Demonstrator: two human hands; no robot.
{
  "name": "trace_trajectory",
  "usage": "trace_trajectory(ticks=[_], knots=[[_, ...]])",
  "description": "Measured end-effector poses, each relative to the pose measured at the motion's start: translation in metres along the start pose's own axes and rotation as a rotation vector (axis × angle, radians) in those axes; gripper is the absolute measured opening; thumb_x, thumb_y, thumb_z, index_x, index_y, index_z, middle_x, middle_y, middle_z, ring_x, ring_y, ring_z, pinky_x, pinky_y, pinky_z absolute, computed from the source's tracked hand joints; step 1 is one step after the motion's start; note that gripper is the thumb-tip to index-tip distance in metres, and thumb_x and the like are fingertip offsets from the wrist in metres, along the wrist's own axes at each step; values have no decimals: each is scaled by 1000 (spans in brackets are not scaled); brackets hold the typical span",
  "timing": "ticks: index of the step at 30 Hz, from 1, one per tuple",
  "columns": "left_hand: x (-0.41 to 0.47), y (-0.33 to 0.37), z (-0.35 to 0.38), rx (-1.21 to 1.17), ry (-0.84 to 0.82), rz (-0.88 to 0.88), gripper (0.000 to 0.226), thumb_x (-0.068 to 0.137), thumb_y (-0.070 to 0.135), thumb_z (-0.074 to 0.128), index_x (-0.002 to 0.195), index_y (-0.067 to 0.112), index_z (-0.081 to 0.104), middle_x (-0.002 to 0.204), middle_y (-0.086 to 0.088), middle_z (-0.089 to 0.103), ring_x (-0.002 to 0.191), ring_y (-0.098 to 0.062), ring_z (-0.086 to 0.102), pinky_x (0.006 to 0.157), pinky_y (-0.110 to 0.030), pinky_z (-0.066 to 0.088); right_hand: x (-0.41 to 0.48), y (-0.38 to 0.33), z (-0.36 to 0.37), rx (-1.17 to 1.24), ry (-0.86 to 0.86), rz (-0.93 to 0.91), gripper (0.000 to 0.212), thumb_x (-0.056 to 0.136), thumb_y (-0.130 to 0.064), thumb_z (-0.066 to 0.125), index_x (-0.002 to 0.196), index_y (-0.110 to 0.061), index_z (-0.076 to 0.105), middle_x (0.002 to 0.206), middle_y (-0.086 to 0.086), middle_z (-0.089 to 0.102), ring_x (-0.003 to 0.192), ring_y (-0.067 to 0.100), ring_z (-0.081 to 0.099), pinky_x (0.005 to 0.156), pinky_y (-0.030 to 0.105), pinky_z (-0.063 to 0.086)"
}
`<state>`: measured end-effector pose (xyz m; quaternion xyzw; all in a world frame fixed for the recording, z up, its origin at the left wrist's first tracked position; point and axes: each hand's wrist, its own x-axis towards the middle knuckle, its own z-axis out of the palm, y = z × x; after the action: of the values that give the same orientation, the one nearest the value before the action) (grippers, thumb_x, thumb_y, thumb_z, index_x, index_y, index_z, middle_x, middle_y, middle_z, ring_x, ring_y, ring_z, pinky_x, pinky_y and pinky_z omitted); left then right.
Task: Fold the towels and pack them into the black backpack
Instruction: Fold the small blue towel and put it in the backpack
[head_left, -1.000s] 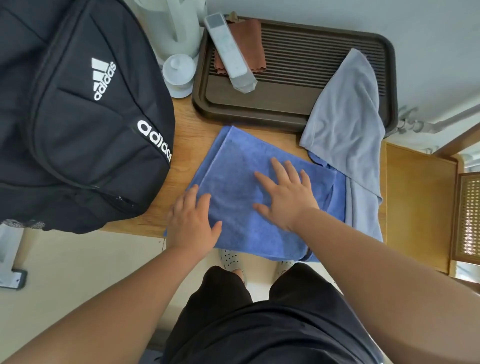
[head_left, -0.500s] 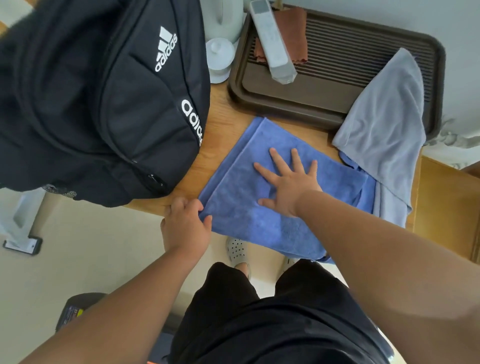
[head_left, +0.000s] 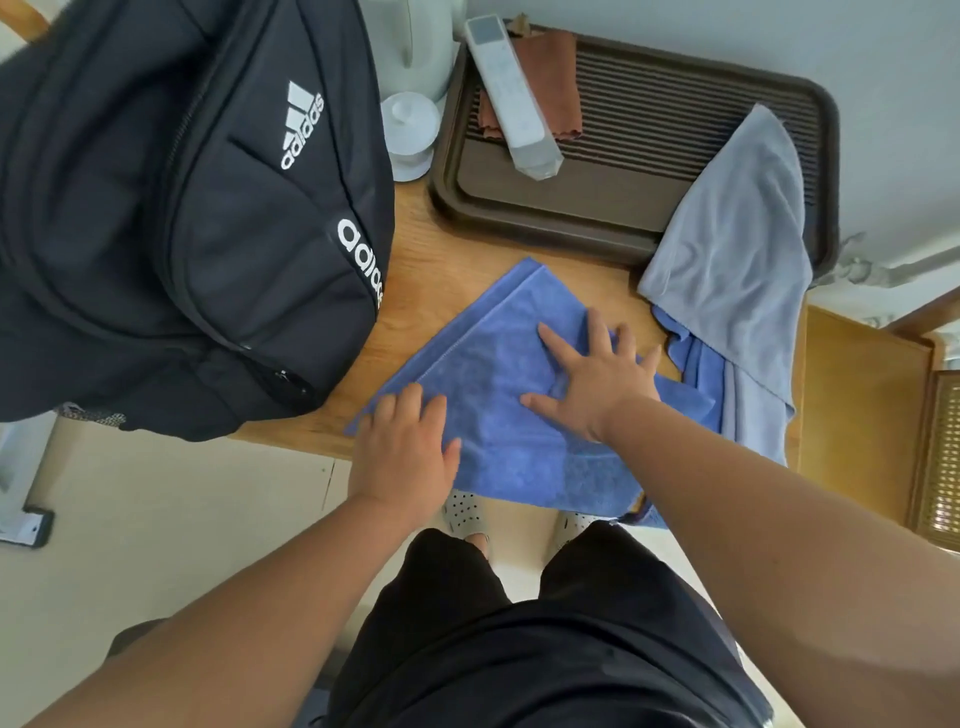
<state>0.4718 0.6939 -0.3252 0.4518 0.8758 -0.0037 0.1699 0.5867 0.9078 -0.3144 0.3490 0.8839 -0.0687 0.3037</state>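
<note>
Left hand (head_left: 402, 452) now lies on the blue towel (head_left: 493, 364), over its 8 o'clock corner, up from the bench (head_left: 431, 270) edge. Cannot tell if this grip pinches or only presses. Right hand (head_left: 597, 379) is flat with fingers spread, grip open, pressing mid-towel. Towel lies on the bench, its near edge hanging off at 6 o'clock. Backpack (head_left: 182, 208) sits at 10 o'clock. Grey towel (head_left: 727, 260) at 2 o'clock overlaps the towel's end.

Risks:
- Overhang may drag the towel off if the right hand lifts.
- Folding may pull the grey towel along.
- Layers may skew.
</note>
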Motion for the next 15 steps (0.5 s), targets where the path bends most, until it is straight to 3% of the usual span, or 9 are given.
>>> trace_trajectory(ticks=[1, 3, 6, 9, 11, 12, 14, 15], knots=[[-2, 7, 1, 2, -101, -42, 64, 94, 55, 52, 146, 18, 42, 147, -9, 40, 126, -30, 44, 99, -45, 45, -3, 6, 3, -28, -9, 6, 96, 75, -93, 26, 153, -51, -9, 162, 7, -4, 144, 41, 14, 110, 62, 25], [-1, 18, 4, 26, -202, -85, 87, 94, 68, 36, 159, 16, 12, 165, -12, 9, 147, -33, 21, 113, -51, 33, -11, 11, 8, -101, 21, 11, 100, 78, -91, 26, 157, -41, -9, 157, 9, 11, 132, 35, 29, 102, 52, 36], [6, 26, 7, 31, -278, -93, 97, 92, 76, 25, 159, 14, -9, 166, -11, -21, 154, -35, -9, 119, -62, 15, -28, 5, 16, -169, 60, 46, 104, 83, -86, 27, 161, -22, 0, 148, 10, 29, 125, 31, 37, 95, 46, 37], [25, 22, 3, 48, -327, -7, 103, 88, 80, 29, 158, 18, -14, 163, -7, -30, 152, -33, -23, 119, -66, 8, -45, 2, 21, -117, 25, 90, 101, 86, -81, 34, 158, -10, 18, 145, 10, 41, 124, 30, 44, 95, 45, 40], [42, 14, -2, 84, -337, 116, 111, 84, 82, 40, 159, 19, -12, 163, -4, -32, 151, -31, -25, 119, -67, 7, -55, 5, 20, -70, 12, 92, 84, 89, -77, 36, 141, -12, 46, 126, 7, 56, 113, 27, 54, 85, 41, 46], [51, 11, -4, 114, -341, 193, 115, 81, 83, 45, 159, 20, -11, 162, -3, -33, 151, -29, -26, 119, -68, 6, -59, 8, 18, -37, 12, 89, 71, 91, -76, 36, 122, -16, 58, 108, 3, 61, 101, 24, 58, 77, 38, 48], [69, 6, -8, 188, -358, 349, 119, 78, 83, 51, 160, 23, -12, 161, 0, -36, 150, -26, -30, 120, -66, 4, -63, 17, 13, 54, -36, 111, 58, 94, -72, 34, 90, -20, 59, 83, -3, 57, 80, 20, 59, 64, 35, 45], [77, 5, -11, 227, -368, 420, 121, 77, 83, 53, 159, 24, -13, 160, 1, -37, 149, -25, -32, 120, -65, 2, -63, 23, 11, 104, -53, 129, 56, 95, -71, 35, 87, -21, 58, 83, -3, 57, 79, 19, 59, 63, 35, 46]])
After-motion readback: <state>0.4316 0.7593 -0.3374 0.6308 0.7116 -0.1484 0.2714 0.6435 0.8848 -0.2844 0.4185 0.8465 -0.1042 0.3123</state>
